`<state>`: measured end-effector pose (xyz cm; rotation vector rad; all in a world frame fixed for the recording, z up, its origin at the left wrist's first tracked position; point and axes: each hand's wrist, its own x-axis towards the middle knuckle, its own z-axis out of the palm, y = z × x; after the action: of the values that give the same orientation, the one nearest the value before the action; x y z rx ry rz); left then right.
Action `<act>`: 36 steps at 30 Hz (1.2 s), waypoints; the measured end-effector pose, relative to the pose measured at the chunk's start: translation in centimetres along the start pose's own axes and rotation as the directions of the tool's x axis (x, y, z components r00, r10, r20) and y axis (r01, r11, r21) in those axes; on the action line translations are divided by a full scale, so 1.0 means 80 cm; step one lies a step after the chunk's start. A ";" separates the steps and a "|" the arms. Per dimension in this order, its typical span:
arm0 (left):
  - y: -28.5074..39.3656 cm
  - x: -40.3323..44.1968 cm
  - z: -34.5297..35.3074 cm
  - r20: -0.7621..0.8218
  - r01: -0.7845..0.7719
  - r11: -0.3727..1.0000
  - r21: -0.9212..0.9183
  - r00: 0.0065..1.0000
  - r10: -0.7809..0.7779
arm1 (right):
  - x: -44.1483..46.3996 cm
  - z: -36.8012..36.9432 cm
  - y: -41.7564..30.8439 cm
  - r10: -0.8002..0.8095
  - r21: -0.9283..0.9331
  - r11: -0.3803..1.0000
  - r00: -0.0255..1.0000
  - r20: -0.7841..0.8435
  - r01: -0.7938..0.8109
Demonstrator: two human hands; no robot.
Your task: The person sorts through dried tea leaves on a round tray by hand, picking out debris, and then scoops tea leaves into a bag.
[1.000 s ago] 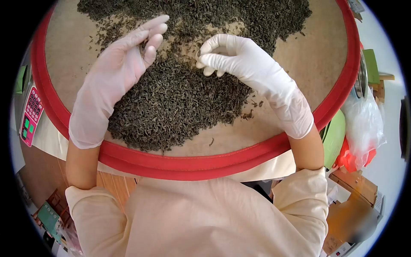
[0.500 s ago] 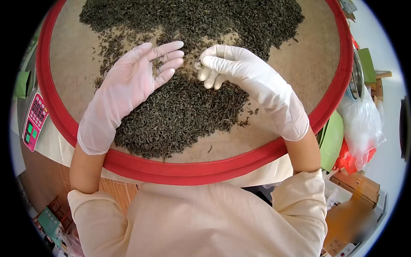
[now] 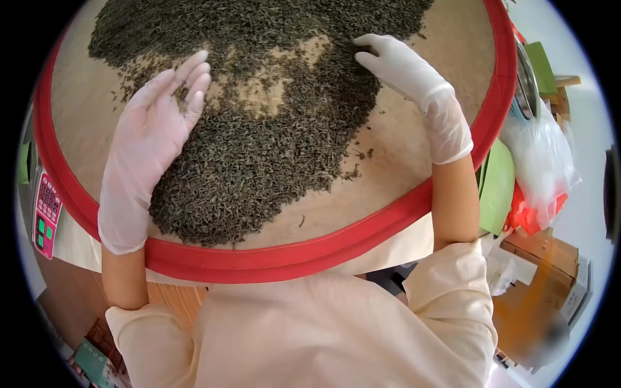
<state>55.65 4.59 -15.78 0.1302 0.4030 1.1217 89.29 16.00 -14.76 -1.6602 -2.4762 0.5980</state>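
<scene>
Dark curled dried leaves (image 3: 246, 161) lie in a heap on a round tray with a red cloth rim (image 3: 259, 262); more of them spread over its far part. My left hand (image 3: 152, 119), in a thin whitish glove, is palm up over the left side of the heap, fingers apart, with a few leaf bits at the palm. My right hand (image 3: 404, 68), gloved too, reaches to the right edge of the leaves. Its thumb and forefinger are apart with leaves just beyond them, and its other fingers are mostly hidden.
A pink-edged scale with a keypad (image 3: 46, 213) is left of the tray. To the right are green folded items (image 3: 498, 187), a clear plastic bag (image 3: 540, 155), a metal bowl (image 3: 527, 77) and a cardboard box (image 3: 543, 255). Blurred orange-brown things lie at lower right.
My right hand has moved away to the right and its pinch has opened. My left hand has drawn back to the left, palm still up. The view has shifted slightly.
</scene>
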 end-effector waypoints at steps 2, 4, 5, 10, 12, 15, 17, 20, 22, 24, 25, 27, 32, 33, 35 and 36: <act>0.001 -0.001 -0.001 0.019 0.005 1.000 0.016 1.000 -0.005 | 0.001 0.001 -0.016 -0.011 0.180 0.984 0.990 0.140 -0.015; 0.002 -0.001 -0.001 0.031 0.001 0.999 0.035 1.000 -0.002 | 0.000 0.008 -0.023 -0.190 0.541 0.841 0.942 0.275 0.011; 0.001 -0.001 0.000 0.023 0.004 0.999 0.032 1.000 -0.005 | -0.002 0.006 -0.026 -0.193 0.543 0.840 0.941 0.276 0.013; -0.001 -0.002 -0.002 -0.020 -0.035 0.995 0.092 0.999 0.037 | 0.002 -0.009 -0.015 -0.057 0.341 0.938 0.998 -0.029 0.064; -0.004 -0.003 0.000 -0.042 -0.061 0.992 0.106 0.997 0.066 | 0.002 -0.008 -0.013 -0.014 0.028 0.999 0.995 -0.099 0.017; -0.004 -0.003 0.004 -0.070 -0.075 0.989 0.126 0.994 0.084 | 0.003 0.004 -0.028 -0.026 0.096 0.995 0.998 0.050 0.022; -0.001 -0.002 -0.002 -0.051 -0.060 0.991 0.123 0.996 0.067 | 0.003 0.026 -0.040 -0.197 0.108 0.975 0.980 0.021 0.194; -0.002 -0.001 -0.002 -0.047 -0.058 0.989 0.135 0.997 0.065 | -0.006 0.043 -0.064 -0.266 0.226 0.947 0.951 0.158 0.227; -0.002 -0.001 -0.002 -0.061 -0.073 0.986 0.151 0.995 0.083 | -0.011 0.036 -0.071 -0.372 0.458 0.864 0.879 0.299 0.209; 0.002 -0.001 -0.004 -0.041 -0.047 0.988 0.148 0.998 0.054 | -0.019 0.018 -0.083 -0.378 0.608 0.784 0.874 0.305 0.127; 0.001 -0.002 -0.004 -0.046 -0.053 0.988 0.146 0.997 0.060 | -0.021 0.012 -0.086 -0.382 0.733 0.679 0.871 0.308 0.039; 0.000 -0.001 -0.002 -0.043 -0.047 0.990 0.129 0.998 0.053 | -0.017 0.010 -0.081 -0.254 0.643 0.762 0.949 0.186 0.078; -0.001 0.000 -0.002 -0.026 -0.055 0.989 0.135 0.998 0.059 | -0.016 0.007 -0.052 -0.186 0.331 0.933 0.976 0.116 0.139; -0.002 0.000 -0.001 -0.041 -0.062 0.990 0.131 0.997 0.067 | -0.016 0.007 -0.054 -0.243 0.242 0.946 0.966 0.086 0.216; -0.001 0.000 -0.004 -0.032 -0.061 0.988 0.139 0.997 0.066 | -0.021 0.000 -0.062 -0.218 0.193 0.965 0.953 0.211 0.179; -0.001 0.000 -0.006 -0.016 -0.060 0.987 0.149 0.998 0.064 | -0.024 0.002 -0.070 -0.212 0.207 0.966 0.929 0.304 0.153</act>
<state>55.53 4.56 -16.24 0.2635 0.5041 1.1547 85.17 12.41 -12.59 -1.3354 -2.6566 1.1125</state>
